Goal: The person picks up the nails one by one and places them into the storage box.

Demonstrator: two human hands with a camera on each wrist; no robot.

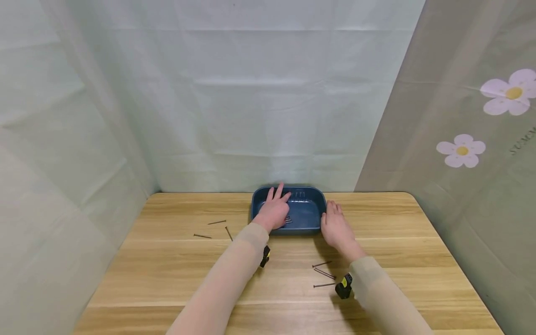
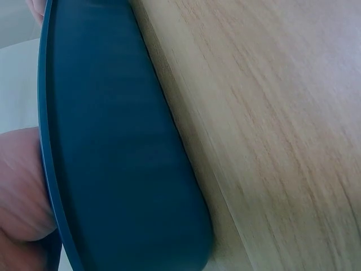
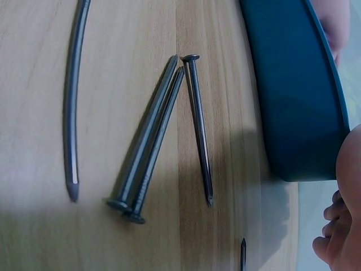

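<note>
A dark blue rectangular tray (image 1: 307,214) sits at the back of the wooden table. My left hand (image 1: 273,211) reaches over its left part, fingers spread towards the far rim. A few small nails (image 1: 288,220) lie on the tray floor beside that hand; its palm hides part of the inside. Along the tray's right end, my right hand (image 1: 336,228) rests with straight fingers close against the outer wall. In the left wrist view, the tray's outer wall (image 2: 124,147) fills the middle and part of the left hand (image 2: 22,186) shows behind the rim.
Several loose nails (image 1: 324,273) lie on the table before the right hand, two of them side by side (image 3: 149,141). More nails (image 1: 203,236) are scattered left of the tray. A pale cloth (image 1: 259,107) hangs right behind the table's back edge.
</note>
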